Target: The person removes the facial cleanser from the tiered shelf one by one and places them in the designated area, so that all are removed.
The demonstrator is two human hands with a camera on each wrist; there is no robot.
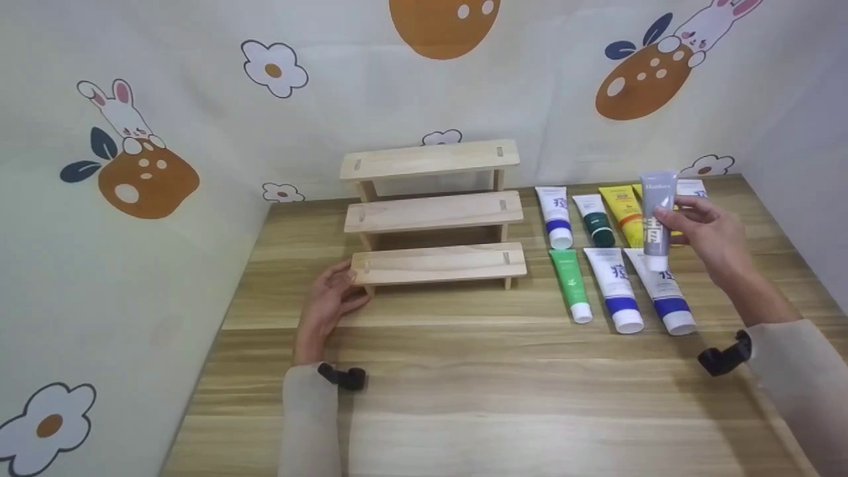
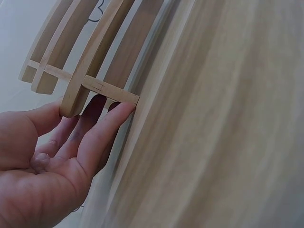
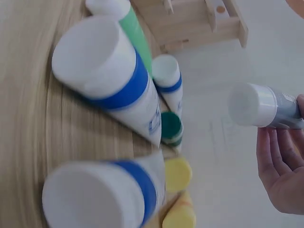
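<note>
A pale wooden three-tier stand (image 1: 437,265) is on the table. My left hand (image 1: 324,298) holds the left end of its lowest shelf, the thumb at the board's end and the fingers at the support below, as the left wrist view shows on the stand (image 2: 76,95). Over at the right, my right hand (image 1: 719,242) grips a grey squeeze tube (image 1: 656,189) with its white cap down. This tube is raised above the other tubes. In the right wrist view, the grey tube (image 3: 285,107) is partly cut off by the frame's edge.
Several tubes lie in two rows right of the stand. In front are a green tube (image 1: 568,278) and two white-and-blue tubes (image 1: 615,278). Behind lie a white-and-blue tube (image 1: 553,209), a dark green and white tube (image 1: 596,222) and yellow tubes (image 1: 619,205), partly hidden. Patterned cloth (image 1: 331,99) hangs behind.
</note>
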